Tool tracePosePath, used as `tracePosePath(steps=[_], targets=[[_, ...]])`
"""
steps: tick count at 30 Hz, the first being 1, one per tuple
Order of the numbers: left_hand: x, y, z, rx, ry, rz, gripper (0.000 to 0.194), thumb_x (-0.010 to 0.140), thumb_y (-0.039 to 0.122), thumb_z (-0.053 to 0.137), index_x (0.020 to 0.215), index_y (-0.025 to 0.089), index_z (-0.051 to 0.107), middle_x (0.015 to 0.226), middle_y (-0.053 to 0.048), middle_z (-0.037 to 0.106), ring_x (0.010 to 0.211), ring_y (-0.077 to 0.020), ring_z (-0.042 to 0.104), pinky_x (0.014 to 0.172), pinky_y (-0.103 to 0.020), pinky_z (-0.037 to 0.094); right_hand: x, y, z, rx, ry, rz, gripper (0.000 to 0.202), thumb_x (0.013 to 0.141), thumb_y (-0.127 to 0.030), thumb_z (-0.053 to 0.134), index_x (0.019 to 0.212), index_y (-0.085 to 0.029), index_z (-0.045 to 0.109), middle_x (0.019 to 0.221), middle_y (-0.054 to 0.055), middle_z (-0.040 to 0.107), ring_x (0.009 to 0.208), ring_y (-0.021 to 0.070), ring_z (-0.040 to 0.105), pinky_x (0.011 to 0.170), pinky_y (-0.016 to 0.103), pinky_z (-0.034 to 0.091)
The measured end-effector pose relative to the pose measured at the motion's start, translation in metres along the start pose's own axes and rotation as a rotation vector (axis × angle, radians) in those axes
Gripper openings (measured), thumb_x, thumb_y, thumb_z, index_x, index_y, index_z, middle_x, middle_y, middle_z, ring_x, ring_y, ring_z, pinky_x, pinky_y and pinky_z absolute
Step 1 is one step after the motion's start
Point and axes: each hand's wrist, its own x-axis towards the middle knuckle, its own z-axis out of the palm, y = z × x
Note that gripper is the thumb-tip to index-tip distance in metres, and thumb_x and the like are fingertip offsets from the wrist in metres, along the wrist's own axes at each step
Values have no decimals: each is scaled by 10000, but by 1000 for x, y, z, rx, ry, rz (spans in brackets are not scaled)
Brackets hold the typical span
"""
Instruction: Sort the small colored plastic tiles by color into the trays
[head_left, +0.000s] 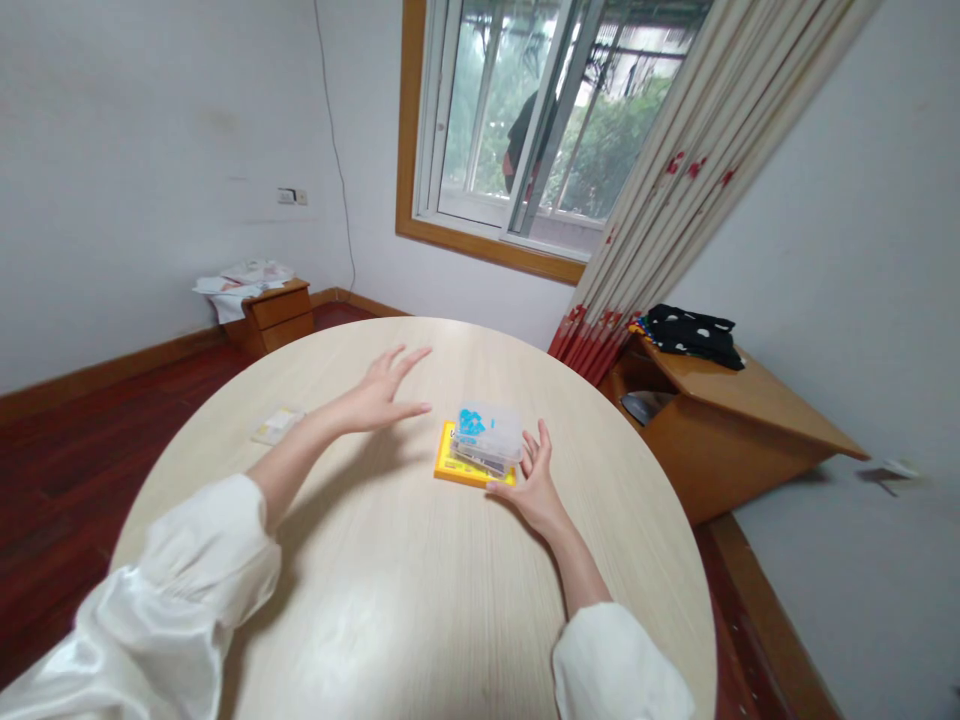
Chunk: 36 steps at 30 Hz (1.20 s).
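Clear plastic box (pixel 501 437) with blue pieces (pixel 470 424) visible inside, set slightly askew on top of a yellow box (pixel 448 468), right of the middle of a round table (pixel 405 610) and well inside its edges. Right hand (pixel 538 490) at the right side of both, thumb by the near right corner of the yellow box, fingers curved up beside the clear plastic box; partly spread, but cannot tell whether gripping or merely touching. Left hand (pixel 379 393) wide, thumb and fingers well parted, holding nothing, raised over the table to the left and apart from both boxes.

Step in hand, as judged: steadying or placing both boxes from the right. Next, probably calls for a light, level hold, with care for the upper box because of its crooked seating.

Plenty of bare surface toward the near edge and the far edge, with less toward the right edge. Toward the left edge, mind the flat clear packet (pixel 274 426), partly behind the left forearm (pixel 300 455).
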Motion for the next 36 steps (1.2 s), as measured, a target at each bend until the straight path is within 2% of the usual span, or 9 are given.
tracePosePath(steps=[5, 8, 11, 15, 19, 24, 30, 33, 36], targets=[[-65, -90, -17, 316, 94, -622, 835, 739, 596, 558, 1414, 188, 282, 1354, -240, 380, 1237, -475, 343, 915, -579, 349, 0, -1, 3, -39, -20, 0, 1297, 481, -244, 823, 1427, -330, -61, 1504, 181, 108, 1394, 269, 187, 1102, 506, 181], [-96, -126, -4, 355, 43, -653, 766, 771, 585, 505, 1369, 129, 357, 1121, -218, 556, 1035, -420, 529, 822, -534, 423, 1, 2, 2, -61, -49, -22, 1290, 514, -262, 811, 1426, -314, -99, 1500, 186, 107, 1384, 250, 228, 1103, 494, 194], [-101, -136, 4, 354, 10, -552, 602, 795, 426, 493, 1309, 118, 434, 995, -186, 599, 951, -367, 572, 833, -500, 431, 2, 5, 2, -86, -55, -51, 1275, 531, -287, 806, 1429, -308, -99, 1483, 181, 154, 1362, 243, 281, 1096, 482, 228], [-70, -107, -7, 206, 183, -419, 542, 811, 341, 437, 1302, 111, 427, 1107, -158, 563, 1050, -299, 528, 934, -443, 401, 2, 7, 3, -102, -51, -81, 1250, 541, -282, 799, 1436, -299, -73, 1434, 158, 277, 1322, 245, 345, 1066, 487, 299], [-22, -35, -13, -101, 271, -3, 490, 837, 303, 432, 1305, 163, 400, 1286, -133, 469, 1154, -236, 457, 935, -369, 427, 3, 9, 4, -100, -49, -102, 1235, 538, -277, 799, 1441, -306, -43, 1404, 141, 343, 1292, 246, 386, 1045, 489, 336], [18, 42, 24, -251, 139, 344, 354, 860, 216, 429, 1205, 169, 492, 1278, -128, 487, 1236, -213, 406, 1057, -401, 313, 3, 11, 4, -91, -61, -115, 1249, 543, -252, 802, 1436, -284, -71, 1418, 162, 318, 1295, 237, 384, 1053, 486, 315], [21, 52, 43, -210, -62, 326, 379, 820, 257, 528, 1198, 226, 536, 1427, -108, 361, 1301, -276, 323, 1073, -494, 242, 3, 10, 5, -59, -94, -130, 1221, 577, -246, 782, 1434, -272, -89, 1412, 154, 336, 1280, 225, 406, 1056, 464, 323], [9, 46, 36, -233, 30, 268, 467, 811, 341, 557, 1264, 249, 493, 1482, -99, 257, 1310, -296, 298, 1071, -500, 242, 3, 10, 6, -65, -96, -125, 1217, 586, -262, 776, 1434, -276, -97, 1414, 148, 334, 1290, 222, 392, 1060, 469, 317], [-13, 35, 46, -324, 229, 33, 436, 870, 316, 431, 1293, 211, 443, 1350, -119, 438, 1204, -245, 439, 1020, -456, 344, 4, 12, 5, -85, -67, -116, 1245, 557, -292, 792, 1434, -297, -92, 1425, 146, 314, 1315, 233, 357, 1068, 493, 289]])
